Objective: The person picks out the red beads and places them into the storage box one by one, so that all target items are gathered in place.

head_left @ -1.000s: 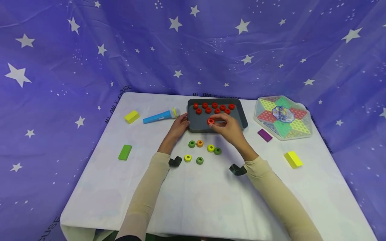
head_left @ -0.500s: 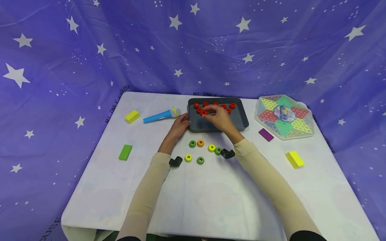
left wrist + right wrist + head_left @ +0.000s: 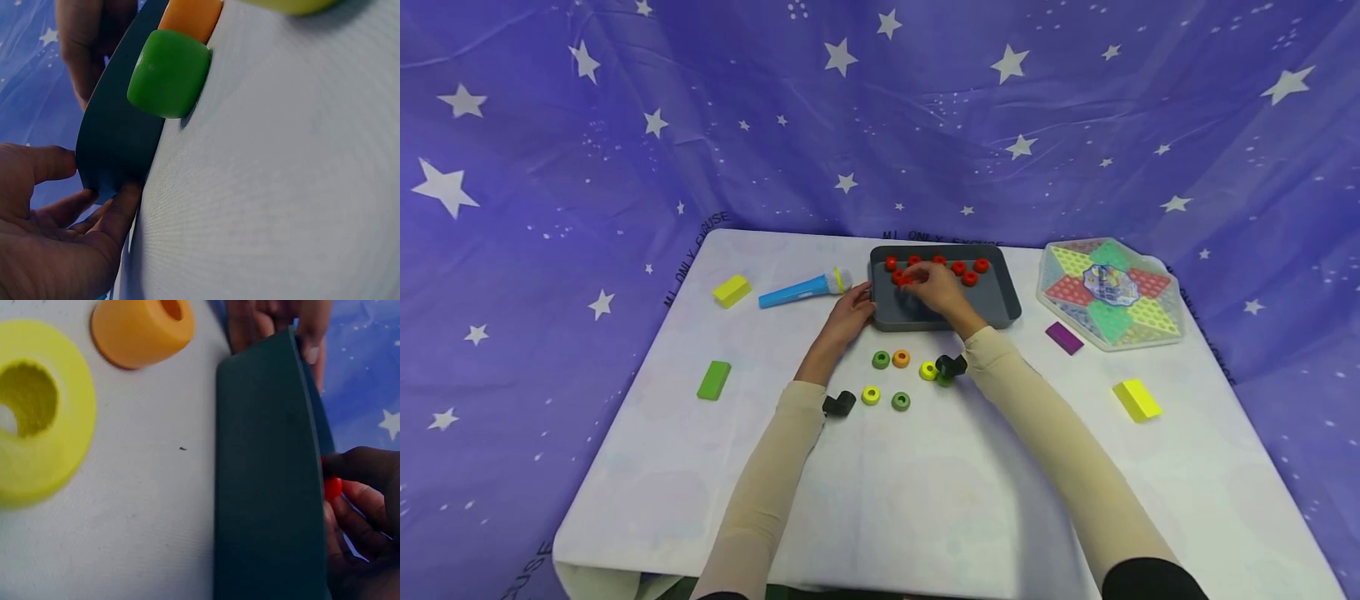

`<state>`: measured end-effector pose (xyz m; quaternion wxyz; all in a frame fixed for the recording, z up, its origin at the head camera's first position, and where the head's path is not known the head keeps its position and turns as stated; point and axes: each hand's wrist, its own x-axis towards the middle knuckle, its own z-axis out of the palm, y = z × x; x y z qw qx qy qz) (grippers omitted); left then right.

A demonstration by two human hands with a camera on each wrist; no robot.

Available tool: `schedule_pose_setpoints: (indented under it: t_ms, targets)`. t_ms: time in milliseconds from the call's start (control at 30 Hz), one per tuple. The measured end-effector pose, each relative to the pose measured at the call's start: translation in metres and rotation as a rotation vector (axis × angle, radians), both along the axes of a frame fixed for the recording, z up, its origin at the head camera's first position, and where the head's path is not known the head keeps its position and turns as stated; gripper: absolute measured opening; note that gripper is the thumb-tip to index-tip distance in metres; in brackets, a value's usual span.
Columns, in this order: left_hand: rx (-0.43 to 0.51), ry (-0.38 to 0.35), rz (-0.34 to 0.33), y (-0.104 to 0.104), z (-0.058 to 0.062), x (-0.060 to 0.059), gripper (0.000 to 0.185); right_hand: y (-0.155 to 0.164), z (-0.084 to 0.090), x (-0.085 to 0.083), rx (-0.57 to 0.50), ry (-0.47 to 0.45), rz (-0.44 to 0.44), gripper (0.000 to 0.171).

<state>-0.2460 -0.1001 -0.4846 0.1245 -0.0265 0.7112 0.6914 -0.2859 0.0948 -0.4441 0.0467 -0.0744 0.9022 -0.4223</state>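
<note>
A dark grey tray (image 3: 917, 326) holds several red rings (image 3: 981, 265) in its back part. My left hand (image 3: 850, 314) grips the tray's left end, thumb at the rim and fingers against the outer wall, as the left wrist view shows. Over the tray, my right hand (image 3: 942, 289) pinches a red ring (image 3: 333, 487) between thumb and fingers, low inside the front wall. In the head view this ring is close to the left group of red rings. In front of the tray lie an orange ring (image 3: 901, 358), green rings (image 3: 881, 360) and yellow rings (image 3: 871, 396).
Left of the tray lies a blue toy microphone (image 3: 801, 290), with a yellow block (image 3: 732, 291) and a green block (image 3: 713, 380) further left. On the right are a star-patterned game box (image 3: 1108, 292), a purple block (image 3: 1064, 337) and another yellow block (image 3: 1137, 400).
My right hand has carried the red ring from the tray's front to the left and back, then lower beside the other red rings. My left hand has stayed at the tray's left end.
</note>
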Motion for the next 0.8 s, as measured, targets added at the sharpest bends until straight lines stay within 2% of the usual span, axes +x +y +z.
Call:
schedule_pose_setpoints:
  t_ms: [333,800]
  targets:
    - [0.005,0.005,-0.007,-0.0005,0.0007,0.0003,0.054,-0.0053,-0.007,-0.0038,0.055,-0.042,0.016,0.03]
    - [-0.006,-0.007,0.004,0.0008,0.0017,0.0022,0.054,-0.0054,-0.0109,-0.002,0.099,-0.034,0.013,0.028]
